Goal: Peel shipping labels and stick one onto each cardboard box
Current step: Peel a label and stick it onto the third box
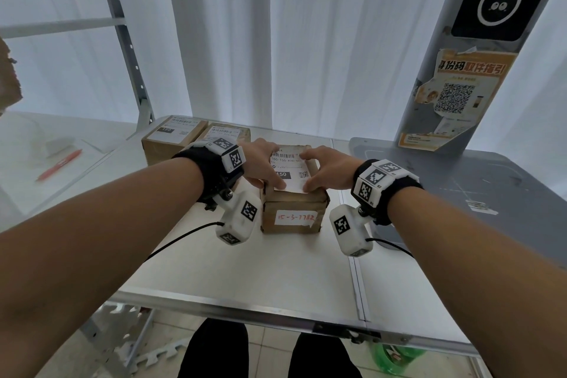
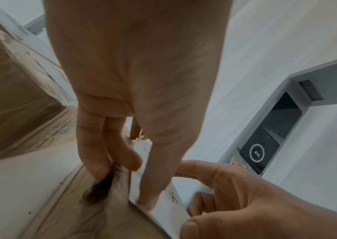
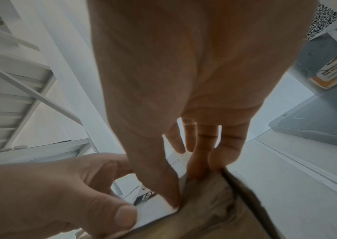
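Observation:
A small cardboard box stands mid-table with a white shipping label lying on its top. My left hand presses the label's left side, its thumb on the near left corner. My right hand presses the right side, thumb at the near right corner. In the left wrist view the left hand's fingers reach straight down to the box top and the label. The right wrist view shows the right hand's fingers flat on the label.
Two other labelled boxes stand behind at the left. A grey kiosk post with an orange poster rises at the right on a grey base. A red pen lies on the left table. A metal shelf frame stands back left.

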